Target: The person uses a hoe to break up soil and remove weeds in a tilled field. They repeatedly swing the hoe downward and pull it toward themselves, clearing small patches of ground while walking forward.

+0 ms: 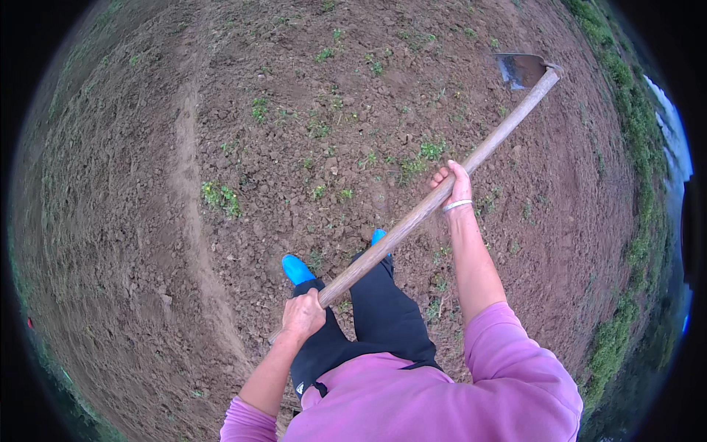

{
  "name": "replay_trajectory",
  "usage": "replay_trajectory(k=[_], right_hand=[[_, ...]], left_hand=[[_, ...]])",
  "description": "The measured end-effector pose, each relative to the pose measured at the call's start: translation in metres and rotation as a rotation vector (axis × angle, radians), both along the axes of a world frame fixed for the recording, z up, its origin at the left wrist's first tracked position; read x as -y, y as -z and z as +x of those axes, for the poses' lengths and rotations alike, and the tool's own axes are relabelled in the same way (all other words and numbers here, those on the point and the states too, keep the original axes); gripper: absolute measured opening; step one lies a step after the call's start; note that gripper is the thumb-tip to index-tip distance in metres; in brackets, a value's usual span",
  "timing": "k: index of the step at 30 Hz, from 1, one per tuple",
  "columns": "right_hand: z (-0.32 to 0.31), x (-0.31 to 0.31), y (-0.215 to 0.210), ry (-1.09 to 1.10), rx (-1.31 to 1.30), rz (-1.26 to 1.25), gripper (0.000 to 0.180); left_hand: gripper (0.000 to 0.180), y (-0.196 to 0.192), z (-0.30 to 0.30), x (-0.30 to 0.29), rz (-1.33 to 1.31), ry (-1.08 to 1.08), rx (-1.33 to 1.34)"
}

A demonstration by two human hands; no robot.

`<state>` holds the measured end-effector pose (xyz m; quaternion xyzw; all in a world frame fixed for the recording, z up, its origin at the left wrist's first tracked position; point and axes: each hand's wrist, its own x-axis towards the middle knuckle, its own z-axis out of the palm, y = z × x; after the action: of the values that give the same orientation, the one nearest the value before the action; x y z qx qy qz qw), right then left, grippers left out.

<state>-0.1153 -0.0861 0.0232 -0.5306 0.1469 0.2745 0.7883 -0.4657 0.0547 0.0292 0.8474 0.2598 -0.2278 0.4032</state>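
Note:
A hoe with a long wooden handle slants across my body, from low at the left to far at the right. Its metal blade is at the far right end, over the soil; whether it touches the ground I cannot tell. My left hand is closed round the handle near its butt end, in front of my left thigh. Farther up the shaft, my right hand grips it with the fingers wrapped round, a pale band at the wrist.
Brown, cloddy soil spreads all round, dotted with small green weeds. A smoother, paler strip runs along the left. My blue shoes stand on the soil below the handle. Green growth borders the field at the right.

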Motion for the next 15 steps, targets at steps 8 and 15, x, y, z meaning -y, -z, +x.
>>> replay_trajectory(k=[8, 15], right_hand=[[-0.041, 0.075, 0.096, 0.077, -0.344, -0.397, 0.014], [-0.318, 0.120, 0.072, -0.049, -1.185, -0.239, 0.011]], left_hand=[[0.019, 0.007, -0.020, 0.093, -0.146, 0.048, -0.211], [0.028, -0.118, -0.310, 0.108, 0.096, 0.301, -0.797]])
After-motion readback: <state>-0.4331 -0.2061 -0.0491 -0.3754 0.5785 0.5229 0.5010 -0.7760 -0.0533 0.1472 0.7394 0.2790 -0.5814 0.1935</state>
